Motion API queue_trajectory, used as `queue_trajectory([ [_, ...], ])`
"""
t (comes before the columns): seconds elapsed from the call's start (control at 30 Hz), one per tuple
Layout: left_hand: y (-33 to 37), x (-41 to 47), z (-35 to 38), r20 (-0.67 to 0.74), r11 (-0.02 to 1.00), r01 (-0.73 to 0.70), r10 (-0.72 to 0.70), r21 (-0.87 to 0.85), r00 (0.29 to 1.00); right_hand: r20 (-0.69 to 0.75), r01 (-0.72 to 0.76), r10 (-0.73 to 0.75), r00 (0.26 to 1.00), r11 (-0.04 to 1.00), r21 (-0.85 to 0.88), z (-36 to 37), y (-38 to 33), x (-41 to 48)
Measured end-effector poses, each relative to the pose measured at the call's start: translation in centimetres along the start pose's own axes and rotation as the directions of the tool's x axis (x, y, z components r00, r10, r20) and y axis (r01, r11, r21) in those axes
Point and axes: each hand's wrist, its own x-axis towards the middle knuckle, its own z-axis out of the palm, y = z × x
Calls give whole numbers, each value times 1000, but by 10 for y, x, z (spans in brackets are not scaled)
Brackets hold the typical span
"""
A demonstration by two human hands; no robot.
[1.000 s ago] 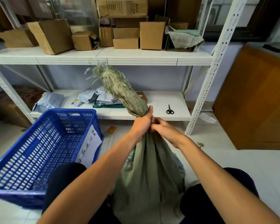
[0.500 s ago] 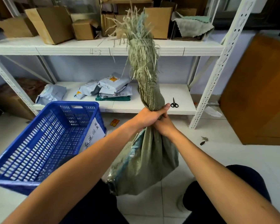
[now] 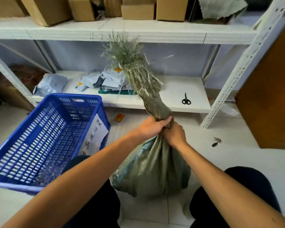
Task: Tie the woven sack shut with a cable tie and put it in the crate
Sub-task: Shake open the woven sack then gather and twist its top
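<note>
The grey-green woven plastic sack point(image 3: 155, 168) hangs just above the tiled floor, between the knees. The left hand point(image 3: 150, 127) and the right hand point(image 3: 174, 134) both grip its twisted neck, touching each other. No cable tie is visible. Keep the twist tight; the blue perforated plastic crate point(image 3: 44, 135) stands near, at the left.

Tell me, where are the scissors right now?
The scissors lie on the right part of the lower white shelf, just right of the sack's frayed top and left of the shelf's slanted post.
</note>
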Motion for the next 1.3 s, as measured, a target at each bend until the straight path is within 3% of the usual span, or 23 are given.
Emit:
queue_trajectory([
  [0.1, -10, 15, -5, -29, 1000, 23, -24, -15, 999, 82, 4, -1, 997, 1000, -30, 8, 8, 8],
  [0.23, -16, 29, -12, 4, 993, 43, -43, -110, 999, 126, 2, -9, 992, 999, 54, 17, 13, 19],
  [0.43, -47, 36, -14, -67, 956, 120, -143, -269, 987, 230, 19, -51, 972, 991, 136, 29, 17, 27],
  [0.67, -63, 62, -23, 80, 814, 243, -237, -528, 968, 210, 89, -142, 967, 966, 244, 36, 10, 42],
  [0.8, -64, 76, -33, 127, 801, 263, -231, -538, 965, 261, 66, -140, 955, 960, 272, 38, 1, 48],
  [0.97, -53, 86, -43, -11, 880, 159, -183, -448, 983, 160, 51, -89, 983, 973, 224, 45, -12, 60],
  [1.1, -52, 90, -45, -16, 923, 98, -113, -371, 994, 87, -8, -4, 996, 991, 135, 55, -12, 71],
  [1.2, -53, 88, -49, -77, 993, -61, 53, -103, 996, 39, -75, 70, 997, 987, 141, 56, -6, 75],
  [1.3, -64, 84, -64, -39, 962, -116, 130, 246, 991, 3, -99, 100, 995, 983, 152, 50, 0, 78],
])
